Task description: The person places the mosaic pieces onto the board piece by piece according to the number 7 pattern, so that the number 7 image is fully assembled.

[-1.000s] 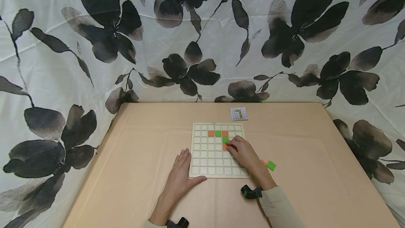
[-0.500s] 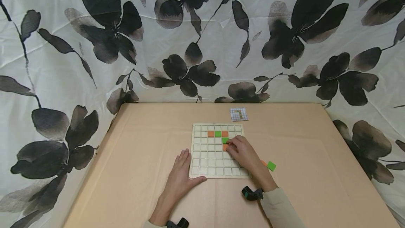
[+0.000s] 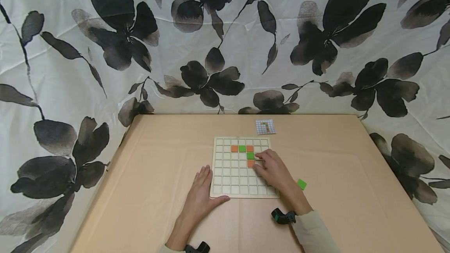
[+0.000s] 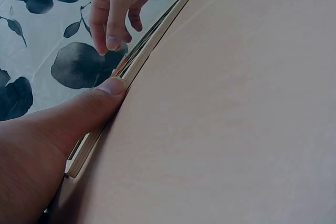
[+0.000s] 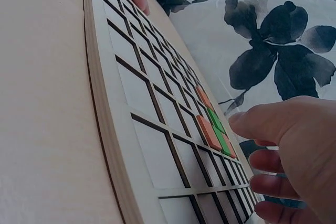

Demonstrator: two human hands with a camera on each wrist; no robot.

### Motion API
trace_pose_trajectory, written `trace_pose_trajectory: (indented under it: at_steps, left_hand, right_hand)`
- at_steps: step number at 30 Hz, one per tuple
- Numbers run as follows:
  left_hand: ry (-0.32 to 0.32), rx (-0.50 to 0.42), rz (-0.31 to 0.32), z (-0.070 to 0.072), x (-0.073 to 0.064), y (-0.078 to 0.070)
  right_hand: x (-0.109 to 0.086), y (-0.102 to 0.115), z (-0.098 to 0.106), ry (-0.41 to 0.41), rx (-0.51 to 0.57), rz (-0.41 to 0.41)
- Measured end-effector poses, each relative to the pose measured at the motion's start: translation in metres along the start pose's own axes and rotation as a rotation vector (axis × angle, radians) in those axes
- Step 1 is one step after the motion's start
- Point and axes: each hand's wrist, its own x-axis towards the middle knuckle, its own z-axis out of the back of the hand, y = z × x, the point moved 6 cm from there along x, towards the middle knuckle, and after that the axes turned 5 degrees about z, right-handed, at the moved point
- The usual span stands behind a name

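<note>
A pale wooden grid board (image 3: 226, 182) lies on the table, with orange and green square tiles set in several of its cells. The lowest orange tile (image 3: 250, 163) sits under a green tile (image 3: 250, 155). My right hand (image 3: 274, 169) hovers over the board's right side, just beside these tiles. In the right wrist view its thumb (image 5: 252, 121) and fingers are apart, nothing between them. My left hand (image 3: 200, 192) rests at the board's lower left corner, fingers straight along the left edge. Its thumb (image 4: 94, 100) touches the front edge in the left wrist view.
A loose green tile (image 3: 301, 184) lies on the table right of the board, close to my right forearm. Behind the board lies a small card (image 3: 265, 126) printed with a grid pattern. A floral cloth (image 3: 225, 42) hangs beyond the table's back edge.
My right hand has drawn slightly right, off the lowest orange tile, and its fingers have parted. The forearm now hides the loose orange tile beside the green one. My left hand stays put.
</note>
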Motion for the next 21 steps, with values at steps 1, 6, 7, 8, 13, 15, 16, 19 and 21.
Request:
trace_pose_trajectory:
  at_steps: [1,6,7,8,13,15,16,19,21]
  left_hand:
    - [-0.002,0.0,-0.002,0.0,0.0,0.0]
    - [-0.002,-0.003,-0.001,0.0,0.0,0.0]
    - [-0.001,-0.004,0.0,0.0,0.0,0.0]
    - [0.0,-0.006,0.001,0.0,0.0,0.0]
    - [0.0,-0.007,0.002,0.001,0.0,0.0]
    - [-0.002,-0.003,0.001,0.0,0.0,0.0]
    - [-0.001,-0.001,0.002,0.0,0.0,0.001]
    - [0.0,0.004,0.004,0.0,0.001,0.001]
    - [0.004,0.002,0.011,0.0,0.001,0.002]
  right_hand:
    - [-0.001,0.0,0.001,0.0,0.002,-0.002]
    - [-0.004,-0.001,0.005,-0.001,0.003,-0.014]
    - [-0.005,-0.001,0.005,0.0,0.002,-0.017]
    - [-0.005,-0.002,0.006,0.0,0.0,-0.02]
    - [-0.009,-0.004,0.008,0.001,-0.006,-0.035]
    - [-0.01,-0.004,0.009,0.0,-0.007,-0.041]
    - [-0.011,-0.004,0.01,0.0,-0.006,-0.047]
    - [-0.012,-0.005,0.012,0.005,-0.007,-0.061]
    - [-0.013,-0.005,0.013,0.007,-0.009,-0.063]
